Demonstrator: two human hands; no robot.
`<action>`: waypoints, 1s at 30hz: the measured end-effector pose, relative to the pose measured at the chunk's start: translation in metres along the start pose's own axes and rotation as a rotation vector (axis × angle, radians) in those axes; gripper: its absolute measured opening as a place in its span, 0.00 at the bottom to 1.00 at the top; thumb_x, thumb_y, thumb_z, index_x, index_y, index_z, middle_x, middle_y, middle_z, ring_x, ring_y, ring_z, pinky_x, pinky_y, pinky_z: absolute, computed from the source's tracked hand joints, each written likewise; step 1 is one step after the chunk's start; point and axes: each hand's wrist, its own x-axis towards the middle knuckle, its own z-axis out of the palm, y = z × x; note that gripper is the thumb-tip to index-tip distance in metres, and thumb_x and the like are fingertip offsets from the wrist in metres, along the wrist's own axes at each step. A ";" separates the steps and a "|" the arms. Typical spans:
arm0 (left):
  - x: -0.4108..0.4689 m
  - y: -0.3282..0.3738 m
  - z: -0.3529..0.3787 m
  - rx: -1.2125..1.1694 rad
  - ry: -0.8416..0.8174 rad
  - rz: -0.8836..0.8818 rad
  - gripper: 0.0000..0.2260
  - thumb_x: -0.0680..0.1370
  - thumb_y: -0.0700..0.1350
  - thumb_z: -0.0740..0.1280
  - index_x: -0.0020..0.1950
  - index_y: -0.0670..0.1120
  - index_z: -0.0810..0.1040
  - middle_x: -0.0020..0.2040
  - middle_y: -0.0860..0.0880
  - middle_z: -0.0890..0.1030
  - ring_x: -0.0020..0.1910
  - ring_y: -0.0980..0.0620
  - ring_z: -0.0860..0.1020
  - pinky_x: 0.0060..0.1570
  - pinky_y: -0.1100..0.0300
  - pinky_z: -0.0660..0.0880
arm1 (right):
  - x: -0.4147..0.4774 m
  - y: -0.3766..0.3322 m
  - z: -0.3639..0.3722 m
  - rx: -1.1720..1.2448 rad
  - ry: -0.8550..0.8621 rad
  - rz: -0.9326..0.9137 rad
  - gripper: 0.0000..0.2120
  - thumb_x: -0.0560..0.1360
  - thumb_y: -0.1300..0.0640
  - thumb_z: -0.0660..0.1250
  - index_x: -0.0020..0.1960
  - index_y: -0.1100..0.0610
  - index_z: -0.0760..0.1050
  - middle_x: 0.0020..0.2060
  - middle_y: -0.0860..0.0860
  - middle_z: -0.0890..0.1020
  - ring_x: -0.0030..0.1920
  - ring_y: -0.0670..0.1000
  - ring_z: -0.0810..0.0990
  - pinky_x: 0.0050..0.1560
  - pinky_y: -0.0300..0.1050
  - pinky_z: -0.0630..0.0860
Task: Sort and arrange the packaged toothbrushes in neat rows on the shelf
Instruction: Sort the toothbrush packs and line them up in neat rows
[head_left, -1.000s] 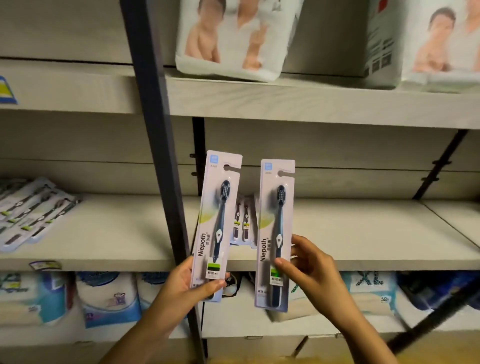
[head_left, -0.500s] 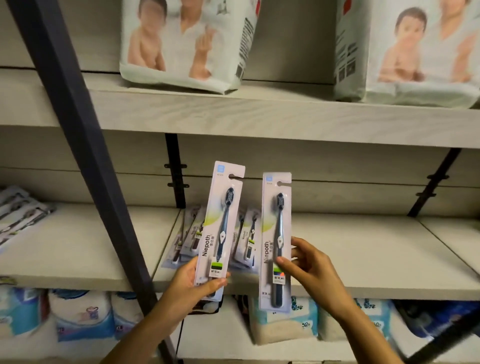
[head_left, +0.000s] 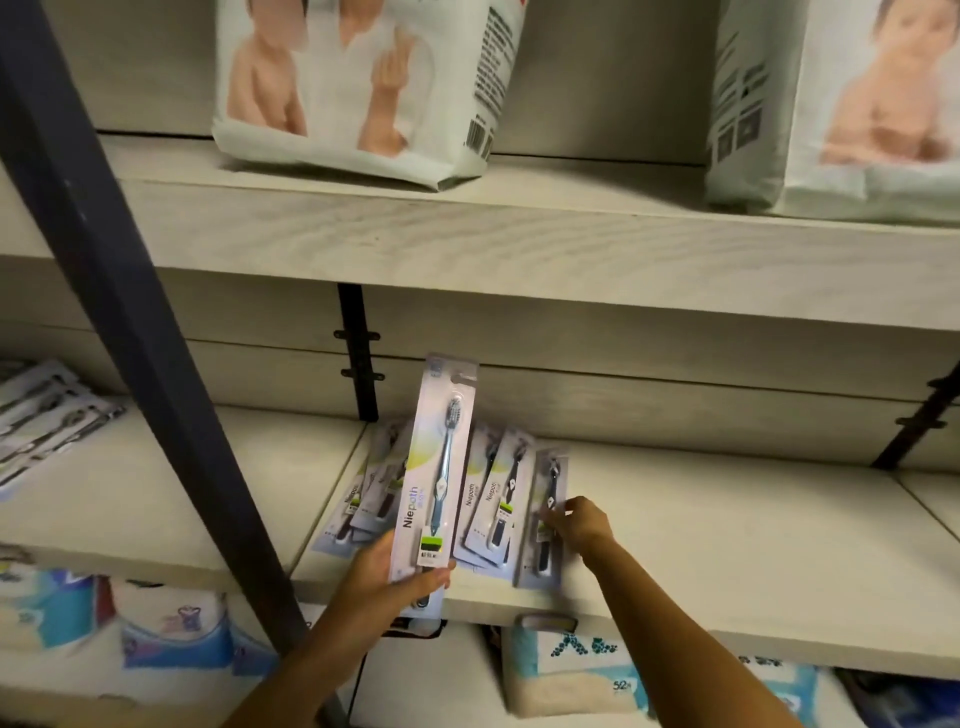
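**The right pack (head_left: 546, 499) has come down out of the air and now lies flat on the shelf (head_left: 727, 545), at the right end of the row (head_left: 493, 499).**

The right hand (head_left: 582, 525) has its fingertips on the pack's middle. Blur hides whether they pinch its edge or only press it down, so I cannot tell. The left pack (head_left: 434, 483) is held upright in front of the row, its lower end clamped between the thumb and fingers of the left hand (head_left: 384, 577). These packs are probably light: thin card under a clear blister, stiff lengthwise but easy to crease, and slick enough to slide over one another. They are best taken by the bottom edge or long sides, off the blister, then nudged square against the neighbouring pack. More packs (head_left: 41, 410) lie further left, past the dark post (head_left: 130, 312).
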 end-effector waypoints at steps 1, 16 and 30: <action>0.002 0.001 0.000 0.001 0.006 -0.002 0.16 0.70 0.34 0.71 0.52 0.50 0.75 0.41 0.56 0.85 0.41 0.61 0.82 0.35 0.66 0.78 | 0.006 -0.002 0.003 -0.013 -0.006 0.007 0.20 0.74 0.46 0.67 0.58 0.60 0.75 0.56 0.58 0.80 0.55 0.58 0.79 0.57 0.49 0.75; 0.039 -0.004 0.022 0.013 -0.113 0.009 0.16 0.72 0.37 0.71 0.56 0.50 0.76 0.48 0.51 0.84 0.46 0.54 0.81 0.39 0.63 0.76 | -0.073 -0.038 -0.019 0.423 -0.078 -0.406 0.16 0.78 0.49 0.60 0.61 0.55 0.75 0.55 0.53 0.80 0.42 0.46 0.79 0.43 0.38 0.77; 0.061 0.026 0.040 0.089 -0.125 0.124 0.11 0.73 0.38 0.70 0.53 0.42 0.74 0.51 0.46 0.79 0.50 0.51 0.78 0.46 0.70 0.74 | -0.046 -0.013 -0.036 0.070 0.100 -0.223 0.17 0.71 0.46 0.71 0.52 0.56 0.74 0.46 0.54 0.83 0.46 0.55 0.82 0.52 0.55 0.78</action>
